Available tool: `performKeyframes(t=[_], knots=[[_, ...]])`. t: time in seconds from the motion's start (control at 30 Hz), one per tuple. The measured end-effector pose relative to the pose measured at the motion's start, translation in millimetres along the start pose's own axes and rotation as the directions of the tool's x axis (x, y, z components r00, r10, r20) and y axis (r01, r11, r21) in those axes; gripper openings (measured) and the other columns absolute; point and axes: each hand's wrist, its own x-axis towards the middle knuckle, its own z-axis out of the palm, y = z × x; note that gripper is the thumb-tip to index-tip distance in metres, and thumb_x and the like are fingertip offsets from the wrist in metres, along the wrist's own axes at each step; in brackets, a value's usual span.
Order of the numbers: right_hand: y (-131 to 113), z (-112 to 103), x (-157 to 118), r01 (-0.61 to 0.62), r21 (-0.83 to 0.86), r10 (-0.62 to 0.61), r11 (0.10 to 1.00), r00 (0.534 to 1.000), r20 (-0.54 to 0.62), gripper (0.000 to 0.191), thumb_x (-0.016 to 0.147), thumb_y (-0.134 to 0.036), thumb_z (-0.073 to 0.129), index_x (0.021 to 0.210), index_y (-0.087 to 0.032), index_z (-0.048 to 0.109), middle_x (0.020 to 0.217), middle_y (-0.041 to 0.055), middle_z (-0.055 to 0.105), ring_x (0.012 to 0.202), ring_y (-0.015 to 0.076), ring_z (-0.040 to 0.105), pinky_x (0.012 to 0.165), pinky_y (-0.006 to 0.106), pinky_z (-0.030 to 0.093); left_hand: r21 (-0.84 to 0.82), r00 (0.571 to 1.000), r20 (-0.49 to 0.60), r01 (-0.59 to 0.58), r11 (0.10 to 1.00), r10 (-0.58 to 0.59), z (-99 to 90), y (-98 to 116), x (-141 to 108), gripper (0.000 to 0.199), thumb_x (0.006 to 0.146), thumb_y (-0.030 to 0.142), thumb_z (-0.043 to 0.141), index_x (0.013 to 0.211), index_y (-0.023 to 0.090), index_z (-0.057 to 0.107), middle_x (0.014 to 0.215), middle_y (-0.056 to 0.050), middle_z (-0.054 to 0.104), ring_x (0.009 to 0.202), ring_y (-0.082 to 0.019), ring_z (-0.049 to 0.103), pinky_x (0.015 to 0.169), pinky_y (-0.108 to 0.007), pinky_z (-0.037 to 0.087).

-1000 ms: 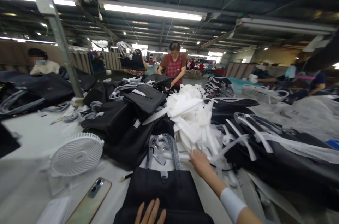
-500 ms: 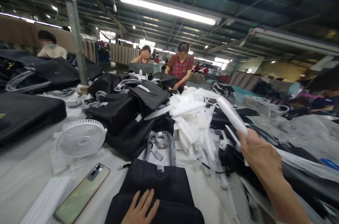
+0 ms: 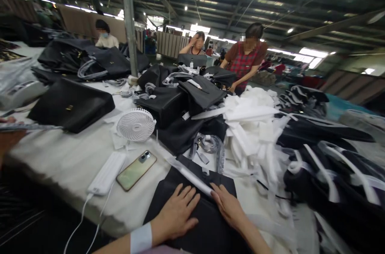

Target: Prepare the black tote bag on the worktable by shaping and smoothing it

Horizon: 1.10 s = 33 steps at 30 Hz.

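Note:
A black bag (image 3: 207, 230) lies in front of me, with its plastic-wrapped straps (image 3: 221, 156) stretched out beyond it. My left hand (image 3: 177, 212) rests flat on the bag, fingers spread. Between the thumb and fingers of my right hand (image 3: 227, 206) is the near end of a long white foam strip (image 3: 189, 174). This strip slants across the bag's upper part, its far end pointing left past the phone. To the right of the straps is a tall heap of white foam strips (image 3: 252, 125).
Left of the bag lie a phone (image 3: 136, 170), a white power strip (image 3: 108, 174) with cables and a small white fan (image 3: 136, 125). Black bags (image 3: 168, 105) are piled behind; more lie at right (image 3: 325, 182). Co-workers (image 3: 245, 55) are across the table. Another person's hand (image 3: 9, 121) shows at far left.
My right hand has brought the white strip from the right, beside the heap, over to the bag. My left hand still lies on the bag. The view has swung left.

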Motion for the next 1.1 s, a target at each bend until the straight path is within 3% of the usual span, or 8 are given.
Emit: performKeyframes(t=[0.1,0.2,0.37,0.5,0.67,0.77,0.9,1.1], knots=[[11,13,-1,-0.037,0.066,0.035,0.997,0.999,0.029,0.058,0.096,-0.049,0.025,0.138,-0.019,0.050,0.124,0.0158,0.061,0.115,0.0316,0.059,0.097,0.046,0.046,0.039,0.983,-0.070,0.173,0.984,-0.170,-3.8,1,7,0.073,0.087,0.065,0.048,0.142,0.018,0.040,0.133,-0.012,0.056,0.126,-0.031,0.047,0.116,-0.055,0.023],[23,8,3,-0.058,0.200,0.046,0.978,0.997,0.065,0.057,0.090,-0.055,0.037,0.129,-0.021,0.060,0.127,0.0117,0.062,0.130,0.0333,0.047,0.108,0.046,0.036,0.074,0.956,-0.076,0.289,0.954,-0.284,-13.8,4,16,0.069,0.074,0.070,0.062,0.120,0.018,0.058,0.108,-0.010,0.062,0.106,-0.030,0.056,0.106,-0.054,0.035],[26,-8,17,-0.015,0.310,-0.030,0.951,0.990,0.138,0.053,0.082,-0.054,0.050,0.118,-0.020,0.069,0.109,0.0104,0.070,0.107,0.0317,0.060,0.097,0.043,0.042,0.100,0.977,-0.058,0.210,0.973,-0.205,-37.0,16,18,0.055,0.073,0.064,0.067,0.099,0.016,0.059,0.100,-0.009,0.060,0.093,-0.028,0.055,0.083,-0.044,0.047],[10,-12,24,0.054,0.276,-0.122,0.960,0.964,0.236,0.041,0.079,-0.046,0.057,0.110,-0.024,0.074,0.092,0.0074,0.070,0.088,0.0269,0.061,0.082,0.037,0.044,0.125,0.987,-0.090,0.144,0.982,-0.133,-50.5,28,9,0.048,0.078,0.059,0.066,0.097,0.016,0.056,0.099,-0.008,0.060,0.092,-0.027,0.055,0.080,-0.042,0.048],[-14,-12,26,0.139,0.344,-0.272,0.929,0.885,0.378,0.033,0.083,-0.042,0.054,0.100,-0.026,0.077,0.080,0.0033,0.068,0.078,0.0216,0.056,0.074,0.032,0.040,0.173,0.992,-0.076,0.116,0.978,-0.104,-57.7,34,9,0.048,0.079,0.057,0.066,0.096,0.014,0.055,0.093,-0.009,0.062,0.088,-0.026,0.059,0.081,-0.042,0.049],[-20,-14,25,0.120,0.434,-0.323,0.893,0.841,0.433,0.030,0.082,-0.041,0.055,0.089,-0.023,0.078,0.073,0.0020,0.067,0.075,0.0204,0.053,0.071,0.031,0.039,0.170,0.995,-0.003,0.102,0.980,-0.103,-59.8,30,18,0.050,0.078,0.058,0.067,0.098,0.014,0.056,0.091,-0.010,0.066,0.082,-0.027,0.064,0.076,-0.043,0.052],[-22,-14,13,-0.075,0.571,-0.298,0.817,0.794,0.530,0.027,0.076,-0.039,0.058,0.073,-0.018,0.074,0.062,-0.0016,0.058,0.061,0.0135,0.044,0.059,0.026,0.037,0.084,0.966,0.238,0.087,0.993,-0.105,-61.1,19,34,0.058,0.072,0.068,0.065,0.096,0.015,0.064,0.085,-0.013,0.071,0.076,-0.033,0.069,0.065,-0.042,0.054],[9,-15,-8,-0.270,0.567,-0.043,0.778,0.878,0.477,0.041,0.075,-0.054,0.060,0.059,-0.017,0.062,0.047,-0.0061,0.035,0.046,0.0070,0.020,0.043,0.024,0.014,0.044,0.909,0.400,0.111,0.993,-0.120,-53.0,0,54,0.060,0.066,0.074,0.066,0.087,0.018,0.072,0.089,-0.015,0.074,0.088,-0.038,0.070,0.077,-0.048,0.055]])
